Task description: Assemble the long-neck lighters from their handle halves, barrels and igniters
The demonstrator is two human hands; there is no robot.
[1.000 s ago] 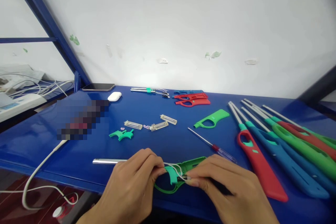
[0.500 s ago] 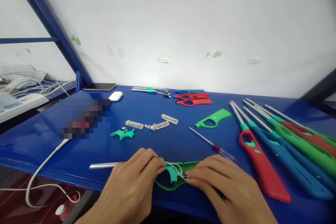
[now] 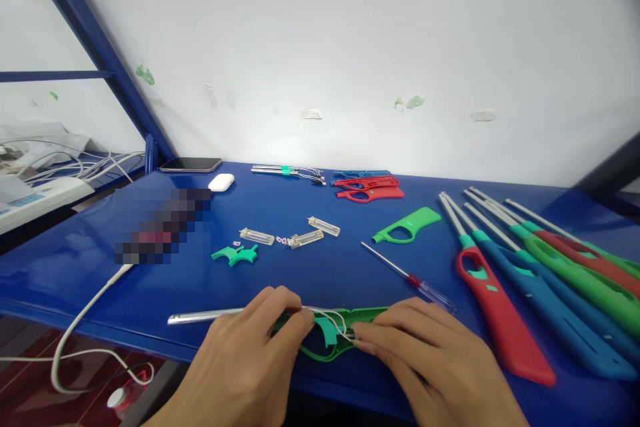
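A green lighter handle half (image 3: 325,355) lies at the table's front edge, its inner side up. My left hand (image 3: 250,347) is closed around its front end, where a metal lighter tube (image 3: 205,316) sticks out to the left. My right hand (image 3: 430,353) pinches at the handle's middle, fingertips on the white wire (image 3: 340,320) and small parts that I cannot make out. Between the hands a teal trigger (image 3: 327,331) sits in the shell. Beyond them lie loose teal triggers (image 3: 244,255), clear fuel tanks (image 3: 306,238) and a screwdriver (image 3: 425,288).
Several long-tube lighters (image 3: 505,320) fill the right side. A green handle half (image 3: 415,223), red handle halves (image 3: 373,192) and metal tubes with wires (image 3: 280,171) lie farther back. To the left are a phone (image 3: 191,165), a white case (image 3: 221,182) and a white cable (image 3: 65,347).
The metal tube's free end has dipped slightly, and my left hand has shifted a little with it. My right hand stays almost in place at the handle.
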